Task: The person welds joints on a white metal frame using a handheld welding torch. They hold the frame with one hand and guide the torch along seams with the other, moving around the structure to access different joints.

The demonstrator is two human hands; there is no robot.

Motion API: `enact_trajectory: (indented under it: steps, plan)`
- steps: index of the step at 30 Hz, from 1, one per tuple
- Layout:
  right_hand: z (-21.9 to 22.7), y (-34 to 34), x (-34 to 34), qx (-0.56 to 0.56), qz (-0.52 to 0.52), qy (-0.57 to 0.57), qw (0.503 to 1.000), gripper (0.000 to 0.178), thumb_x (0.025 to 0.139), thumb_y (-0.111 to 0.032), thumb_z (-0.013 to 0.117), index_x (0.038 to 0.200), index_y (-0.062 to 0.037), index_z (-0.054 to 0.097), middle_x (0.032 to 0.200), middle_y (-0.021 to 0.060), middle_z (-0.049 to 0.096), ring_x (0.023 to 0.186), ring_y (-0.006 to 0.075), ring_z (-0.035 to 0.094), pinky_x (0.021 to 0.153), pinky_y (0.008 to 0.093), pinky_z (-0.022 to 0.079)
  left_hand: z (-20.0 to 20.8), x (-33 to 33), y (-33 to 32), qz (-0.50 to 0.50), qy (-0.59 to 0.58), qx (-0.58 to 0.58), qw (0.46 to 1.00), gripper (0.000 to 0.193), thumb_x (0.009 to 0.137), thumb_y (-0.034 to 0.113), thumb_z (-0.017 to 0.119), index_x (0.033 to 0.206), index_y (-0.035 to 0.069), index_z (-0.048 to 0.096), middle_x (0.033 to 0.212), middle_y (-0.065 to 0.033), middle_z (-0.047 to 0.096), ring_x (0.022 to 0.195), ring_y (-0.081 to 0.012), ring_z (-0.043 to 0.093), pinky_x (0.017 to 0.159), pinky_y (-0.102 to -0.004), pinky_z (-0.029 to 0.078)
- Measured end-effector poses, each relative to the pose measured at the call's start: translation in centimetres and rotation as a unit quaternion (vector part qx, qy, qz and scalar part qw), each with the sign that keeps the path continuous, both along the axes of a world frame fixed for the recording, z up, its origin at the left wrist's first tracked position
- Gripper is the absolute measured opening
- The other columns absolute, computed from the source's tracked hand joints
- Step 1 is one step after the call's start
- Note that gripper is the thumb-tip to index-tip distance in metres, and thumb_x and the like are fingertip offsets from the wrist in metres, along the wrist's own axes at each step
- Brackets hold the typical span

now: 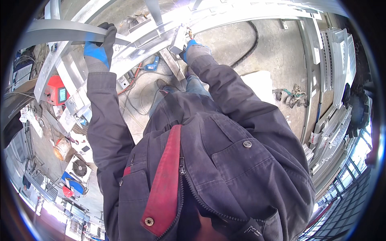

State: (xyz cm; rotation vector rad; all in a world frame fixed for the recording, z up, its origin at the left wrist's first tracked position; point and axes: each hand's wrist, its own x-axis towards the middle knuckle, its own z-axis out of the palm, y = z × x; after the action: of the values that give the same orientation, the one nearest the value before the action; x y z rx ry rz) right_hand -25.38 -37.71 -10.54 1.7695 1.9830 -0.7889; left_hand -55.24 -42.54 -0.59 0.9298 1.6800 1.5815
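Note:
My left hand, in a blue and dark grey work glove, is closed around the end part of a long grey metal bar at the upper left. Its fingers bend over the bar beside the pale metal frame. My right hand, in a blue glove, is stretched ahead at the upper middle. It is closed on a pale, box-shaped piece at the frame's near edge, with a brass-coloured fitting just beyond. Glare washes out this area, and most right fingers are hidden.
A blue power tool and loose cables lie near my feet. A thick black hose curves across the floor. A red machine with a screen stands left. Stacked metal profiles line the right. A fan sits lower left.

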Motion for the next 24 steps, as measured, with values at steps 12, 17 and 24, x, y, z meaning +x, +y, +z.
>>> enact_trajectory:
  steps: [12, 17, 24]
  plan:
    - [1.0, -0.8, 0.5, -0.002, -0.005, -0.001, 1.000, 0.046, 0.091, -0.045, 0.067, 0.121, -0.0095, 0.070, 0.113, 0.0193, 0.075, 0.108, 0.0345, 0.072, 0.094, 0.0433, 0.055, 0.1, -0.1, 0.0, 0.001, 0.014, -0.006, 1.000, 0.040, 0.085, 0.008, 0.082, 0.119, -0.006, 0.066, 0.111, -0.0124, 0.073, 0.101, -0.0165, 0.069, 0.091, -0.0275, 0.053]
    - [0.5, -1.2, 1.5, -0.004, -0.002, 0.019, 1.000, 0.058, 0.088, -0.051, 0.068, 0.122, -0.0032, 0.063, 0.111, 0.0239, 0.073, 0.109, 0.0394, 0.070, 0.096, 0.0465, 0.051, -0.1, -0.2, 0.1, -0.004, 0.013, 0.003, 1.000, 0.041, 0.085, 0.009, 0.083, 0.119, -0.006, 0.066, 0.111, -0.0127, 0.073, 0.102, -0.0167, 0.068, 0.091, -0.0280, 0.053]
    - [3.6, -3.2, 6.2, 0.015, -0.035, 0.041, 0.998, 0.059, 0.090, -0.052, 0.065, 0.120, -0.0010, 0.059, 0.106, 0.0304, 0.071, 0.104, 0.0450, 0.069, 0.089, 0.0511, 0.054, 0.7, 0.2, 0.0, 0.012, 0.029, -0.017, 0.999, 0.041, 0.088, 0.006, 0.079, 0.125, -0.007, 0.063, 0.116, -0.0154, 0.072, 0.105, -0.0188, 0.068, 0.093, -0.0296, 0.053]
